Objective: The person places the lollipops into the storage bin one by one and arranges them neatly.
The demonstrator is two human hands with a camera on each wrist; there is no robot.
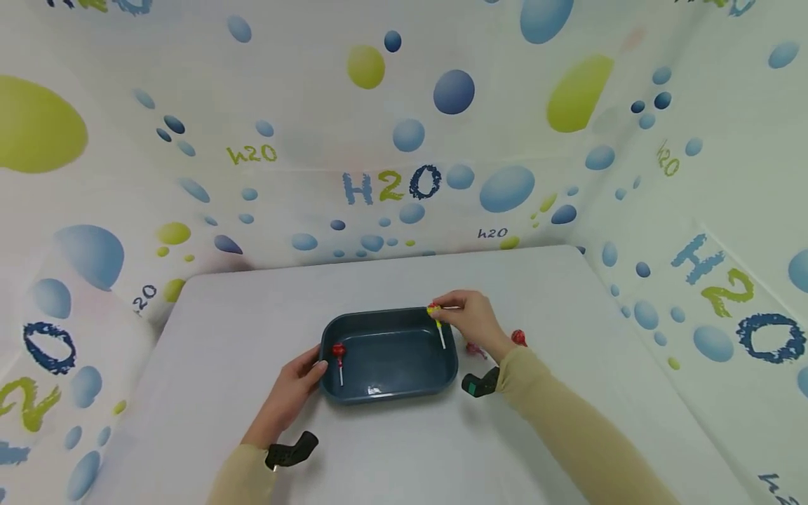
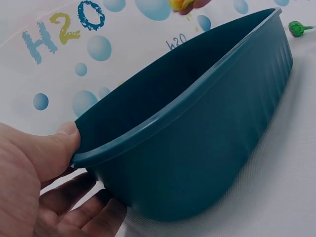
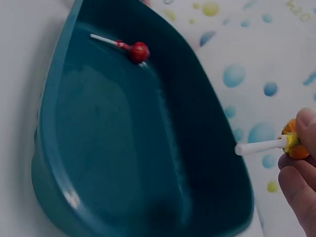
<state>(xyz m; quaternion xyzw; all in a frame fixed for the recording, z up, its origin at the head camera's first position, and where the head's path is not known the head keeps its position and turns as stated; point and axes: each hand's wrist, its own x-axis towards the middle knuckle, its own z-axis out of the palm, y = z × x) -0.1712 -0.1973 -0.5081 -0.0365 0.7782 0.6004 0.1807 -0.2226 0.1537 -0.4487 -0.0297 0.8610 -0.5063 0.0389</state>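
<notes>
Our left hand (image 1: 292, 393) grips the near-left rim of the dark teal tub (image 1: 386, 389), thumb on the lip, fingers against the outer wall. Our right hand (image 1: 472, 321) pinches a yellow-orange lollipop (image 1: 434, 311) by its head above the tub's far-right corner, stick hanging over the inside. A red lollipop (image 1: 339, 352) lies inside against the left wall. More lollipops (image 1: 519, 338) rest on the white worktop (image 1: 391, 449) beyond our right hand.
</notes>
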